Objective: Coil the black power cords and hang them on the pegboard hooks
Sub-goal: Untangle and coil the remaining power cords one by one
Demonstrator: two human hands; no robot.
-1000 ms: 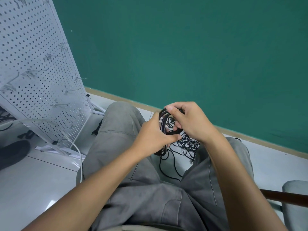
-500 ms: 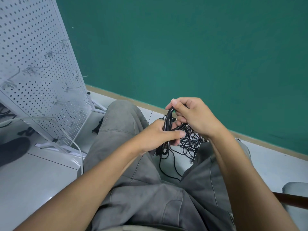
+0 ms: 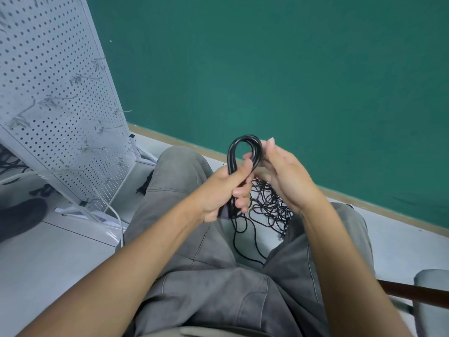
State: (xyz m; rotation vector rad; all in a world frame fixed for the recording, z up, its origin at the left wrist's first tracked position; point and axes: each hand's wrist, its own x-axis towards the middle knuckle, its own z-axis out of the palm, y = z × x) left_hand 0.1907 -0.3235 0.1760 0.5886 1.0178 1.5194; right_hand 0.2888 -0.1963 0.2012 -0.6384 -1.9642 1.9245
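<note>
Seated person viewed from above, frame read from left to right. Upper left: a white pegboard [image 3: 56, 98] stands tilted on the pale floor [image 3: 48, 259], its perforated face carrying several thin wire hooks [image 3: 54, 101], all bare. A white cable [image 3: 114, 212] runs down past the board's foot, and dark cords lie behind the board at the far left edge, only partly seen. Centre: the left hand [image 3: 222, 190] is closed in a fist around the lower part of a black coil [image 3: 243, 152], with the thumb laid across the strands; the coil's rounded upper loop rises clear above the fist, just below the middle of the frame. The coil's bottom end juts out beneath the fist, too blurred to read. Right of centre: the right hand [image 3: 284, 176] is largely open, palm turned toward the coil, its extended fingertips touching the loop's right side; whether any finger curls behind the strands cannot be told. Below and between the hands, a loose tangle [image 3: 267, 207] of black cord lies on the floor between the knees, with single strands trailing toward the lower centre. The grey trousers [image 3: 218, 288] fill the lower middle. Background: a green wall [image 3: 291, 69] with a tan skirting. Lower right corner: part of a chair [image 3: 430, 302], with a dark wooden rail and grey padding.
</note>
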